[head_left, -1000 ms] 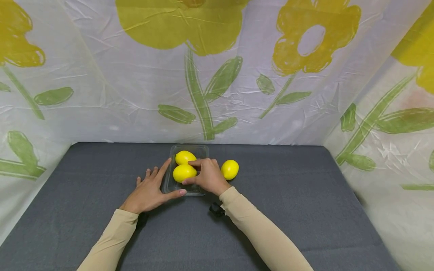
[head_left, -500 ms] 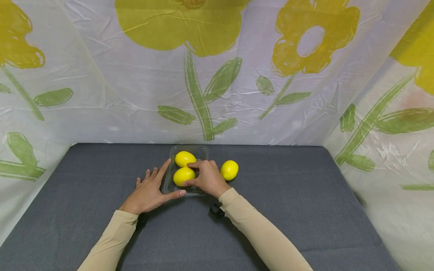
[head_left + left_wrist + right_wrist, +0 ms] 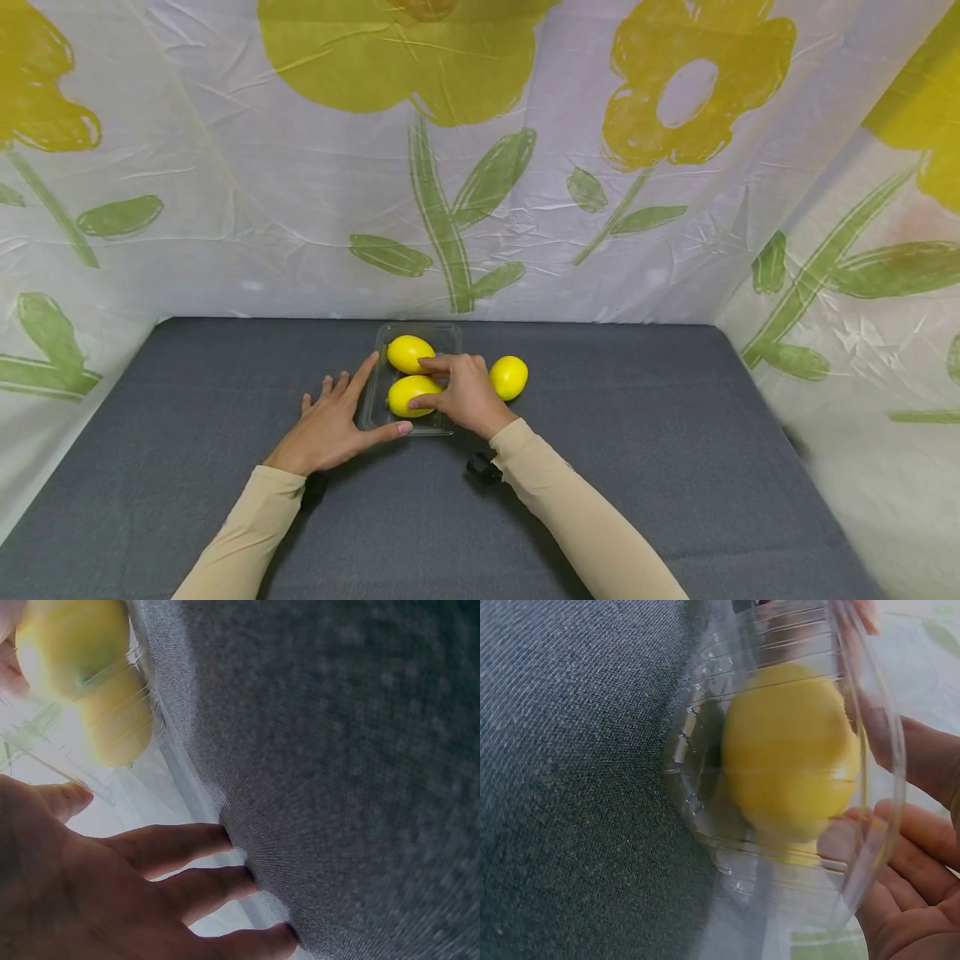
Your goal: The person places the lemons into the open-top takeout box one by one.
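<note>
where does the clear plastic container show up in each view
Head: the clear plastic container is slightly left of and below the picture's middle.
Left wrist: upper left, blurred and partly washed out.
Right wrist: large, from the middle toward the right, reaching the top edge.
Shared landmark: at least one yellow lemon inside it, seen through its ribbed wall in both wrist views.
</note>
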Demonstrator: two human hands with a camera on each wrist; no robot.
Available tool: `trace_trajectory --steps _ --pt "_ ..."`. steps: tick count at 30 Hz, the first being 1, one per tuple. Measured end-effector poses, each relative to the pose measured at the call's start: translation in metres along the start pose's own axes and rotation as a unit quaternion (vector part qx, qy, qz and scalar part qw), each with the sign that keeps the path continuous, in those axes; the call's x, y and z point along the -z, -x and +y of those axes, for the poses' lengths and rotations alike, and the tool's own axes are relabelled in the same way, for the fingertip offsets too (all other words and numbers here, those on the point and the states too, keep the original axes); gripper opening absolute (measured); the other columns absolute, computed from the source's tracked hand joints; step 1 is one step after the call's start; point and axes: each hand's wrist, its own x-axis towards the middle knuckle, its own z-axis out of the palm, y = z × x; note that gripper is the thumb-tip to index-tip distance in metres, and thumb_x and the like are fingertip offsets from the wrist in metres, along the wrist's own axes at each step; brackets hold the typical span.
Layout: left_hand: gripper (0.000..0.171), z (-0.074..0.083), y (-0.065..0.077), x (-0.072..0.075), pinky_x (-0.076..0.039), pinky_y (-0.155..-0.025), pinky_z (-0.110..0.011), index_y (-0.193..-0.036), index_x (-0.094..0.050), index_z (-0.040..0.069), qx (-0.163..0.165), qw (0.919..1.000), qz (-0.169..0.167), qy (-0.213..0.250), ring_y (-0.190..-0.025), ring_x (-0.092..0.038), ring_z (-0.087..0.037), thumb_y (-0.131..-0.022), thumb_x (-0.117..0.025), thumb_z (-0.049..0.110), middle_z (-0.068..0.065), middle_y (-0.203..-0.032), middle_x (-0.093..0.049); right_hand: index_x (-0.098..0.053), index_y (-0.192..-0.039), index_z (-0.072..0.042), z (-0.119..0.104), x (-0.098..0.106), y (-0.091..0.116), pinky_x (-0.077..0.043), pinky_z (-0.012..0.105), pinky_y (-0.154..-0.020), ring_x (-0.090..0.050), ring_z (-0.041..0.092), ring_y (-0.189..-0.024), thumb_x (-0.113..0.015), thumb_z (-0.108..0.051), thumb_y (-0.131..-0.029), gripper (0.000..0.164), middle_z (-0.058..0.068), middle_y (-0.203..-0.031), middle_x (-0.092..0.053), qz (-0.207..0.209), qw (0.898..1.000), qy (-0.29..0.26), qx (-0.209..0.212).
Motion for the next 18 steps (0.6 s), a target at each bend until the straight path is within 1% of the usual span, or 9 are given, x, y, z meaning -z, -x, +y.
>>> trace_trajectory --steps 2,7,9,11,15,18 --pt "0.119 0.000 0.000 0.000 -0.008 -0.102 -0.086 -0.165 0.000 0.026 -0.001 1.0000 0.000 -0.001 -0.141 -0.011 -0.067 -0.080 -0.060 0.083 -0.043 -0.156 -0.017 -0.066 -0.134 -0.003 0.001 0.003 0.002 -0.046 0.040 -0.107 -0.067 0.023 -0.116 -0.089 -0.024 -0.080 0.062 0.009 -0.132 -0.067 0.002 1.000 -0.016 -0.003" --pt "0.119 0.002 0.001 0.000 -0.008 -0.102 -0.086 -0.165 0.000 0.025 -0.001 1.0000 0.001 -0.005 -0.141 -0.011 -0.066 -0.081 -0.060 0.082 -0.042 -0.156 -0.017 -0.065 -0.134 0.000 0.004 0.016 0.007 -0.051 0.044 -0.102 -0.067 0.030 -0.116 -0.089 -0.020 -0.079 0.062 0.013 -0.132 -0.066 0.021 0.998 -0.051 0.010" --pt "0.119 0.002 0.001 0.001 -0.008 -0.102 -0.086 -0.165 0.000 0.025 0.001 1.0000 0.000 -0.006 -0.141 -0.011 -0.067 -0.081 -0.060 0.082 -0.042 -0.156 -0.017 -0.065 -0.134 0.000 0.007 0.023 0.009 -0.056 0.045 -0.093 -0.067 0.031 -0.116 -0.089 -0.018 -0.079 0.062 0.014 -0.131 -0.066 0.030 0.997 -0.062 0.015" --pt "0.119 0.002 0.001 0.001 -0.008 -0.102 -0.085 -0.165 0.001 0.026 0.004 1.0000 -0.002 -0.004 -0.141 -0.010 -0.066 -0.081 -0.059 0.083 -0.042 -0.157 -0.017 -0.066 -0.133 0.000 0.009 0.030 0.012 -0.056 0.046 -0.093 -0.067 0.033 -0.116 -0.089 -0.016 -0.078 0.062 0.015 -0.130 -0.067 0.040 0.997 -0.068 0.018" --pt "0.119 0.002 0.001 0.002 -0.007 -0.103 -0.085 -0.165 0.001 0.027 0.005 1.0000 -0.004 0.002 -0.142 -0.008 -0.066 -0.080 -0.059 0.084 -0.042 -0.157 -0.016 -0.066 -0.133 -0.001 0.017 0.045 0.017 -0.056 0.045 -0.093 -0.068 0.030 -0.114 -0.091 -0.017 -0.076 0.064 0.013 -0.128 -0.069 0.065 0.996 -0.063 0.021" --pt "0.120 0.002 0.001 0.001 -0.005 -0.103 -0.085 -0.165 0.002 0.029 0.006 0.9999 -0.006 0.006 -0.143 -0.007 -0.065 -0.079 -0.060 0.084 -0.041 -0.158 -0.015 -0.066 -0.134 -0.002 0.024 0.057 0.021 -0.055 0.047 -0.095 -0.067 0.031 -0.116 -0.092 -0.016 -0.075 0.066 0.014 -0.128 -0.069 0.079 0.994 -0.078 0.015"
